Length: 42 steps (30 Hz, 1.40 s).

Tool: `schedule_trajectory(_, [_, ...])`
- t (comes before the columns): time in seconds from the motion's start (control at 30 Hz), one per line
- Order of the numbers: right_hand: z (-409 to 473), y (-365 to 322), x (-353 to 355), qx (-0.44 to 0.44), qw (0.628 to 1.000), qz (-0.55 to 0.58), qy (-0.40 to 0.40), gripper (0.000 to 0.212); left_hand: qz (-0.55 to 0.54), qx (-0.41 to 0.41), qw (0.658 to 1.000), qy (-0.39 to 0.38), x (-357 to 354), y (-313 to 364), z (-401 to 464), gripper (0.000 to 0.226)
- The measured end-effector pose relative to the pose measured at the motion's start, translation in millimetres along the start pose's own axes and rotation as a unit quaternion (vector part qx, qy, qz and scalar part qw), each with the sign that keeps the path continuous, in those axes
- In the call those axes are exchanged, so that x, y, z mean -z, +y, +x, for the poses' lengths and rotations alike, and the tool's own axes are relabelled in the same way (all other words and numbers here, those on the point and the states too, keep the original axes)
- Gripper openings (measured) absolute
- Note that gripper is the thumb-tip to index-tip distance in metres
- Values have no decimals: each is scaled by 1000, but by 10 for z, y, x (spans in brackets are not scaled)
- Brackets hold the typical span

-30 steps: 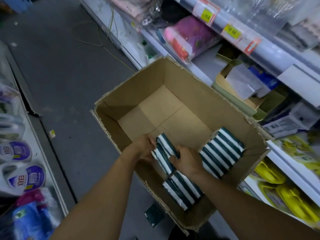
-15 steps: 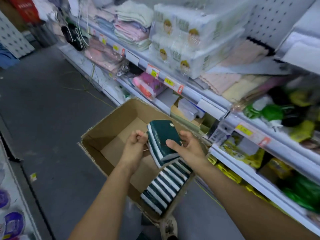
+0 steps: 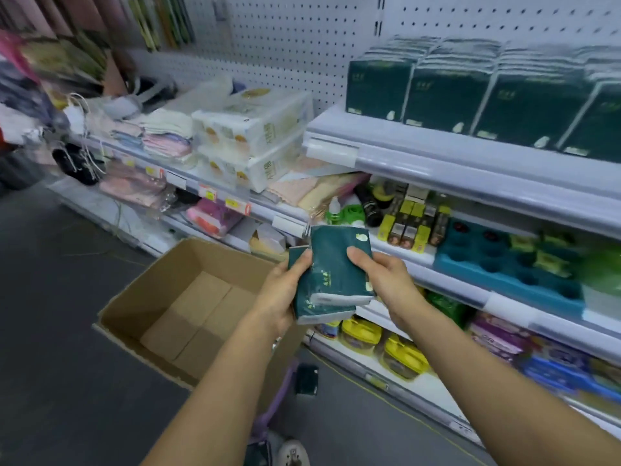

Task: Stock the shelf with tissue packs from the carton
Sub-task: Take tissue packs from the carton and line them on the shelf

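1. I've got a small stack of dark green tissue packs (image 3: pixel 331 275) up at chest height, clear of the carton (image 3: pixel 188 307) and just to the shelf side of it.
2. My left hand (image 3: pixel 280 295) is wrapped around the stack's left edge, fingers curled behind and thumb pressing the front. My right hand (image 3: pixel 383 279) clamps the right edge the same way, thumb across the face. Both grips are closed firmly on the stack; it is squeezed between my palms.
3. How many packs I'm holding I can't say for sure. At least two, one slipped a little lower and left of the other.
4. Step in hand, as I read it: the carry, packs out of the carton and on their way to the shelf.
5. The target looks like the top shelf (image 3: pixel 470 163), above and right of the carton, where a row of matching green packs on the shelf (image 3: pixel 447 95) stands upright against the pegboard (image 3: pixel 302 38).
6. Next move calls for a lift up and to the right, well above the carton, turning the stack so the faces match that row.
7. I'll need to square the slipped pack first, or it may slide out.
8. The part of the carton floor I can see shows bare cardboard; my arms hide the near end.
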State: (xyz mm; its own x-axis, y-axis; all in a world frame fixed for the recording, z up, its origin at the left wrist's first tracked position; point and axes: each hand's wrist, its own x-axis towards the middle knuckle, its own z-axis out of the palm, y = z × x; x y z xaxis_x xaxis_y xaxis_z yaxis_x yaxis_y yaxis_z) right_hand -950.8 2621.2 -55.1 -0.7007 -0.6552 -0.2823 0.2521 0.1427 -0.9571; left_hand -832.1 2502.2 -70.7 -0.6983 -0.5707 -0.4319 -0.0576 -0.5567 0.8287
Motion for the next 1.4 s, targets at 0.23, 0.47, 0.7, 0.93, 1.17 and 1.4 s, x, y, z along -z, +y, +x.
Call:
schedule_trajectory(0.23, [-661, -241, 1008, 37, 994, 59, 79, 24, 71, -28, 992, -102, -1015, -115, -484, 64])
schedule_trajectory(0.47, [-1128, -355, 1843, 85, 991, -22, 99, 40, 263, -51, 943, -196, -1600, -205, -614, 54])
schedule_trajectory(0.7, [-1208, -862, 2441, 115, 966, -218, 72, 25, 252, -43, 927, -275, -2193, -19, -494, 58])
schedule_trajectory(0.93, [-1026, -1386, 3003, 207, 952, 45, 220, 17, 171, -114, 956, -210, -2887, 529, -119, 28])
schedule_trajectory(1.17, [-842, -1533, 3620, 235, 888, -49, 392, 18, 208, -152, 938, -230, -3403, 758, 157, 39])
schedule_trajectory(1.4, [-651, -1574, 3960, 155, 861, -159, 457, 21, 231, -116, 921, -291, -3836, 667, 297, 35])
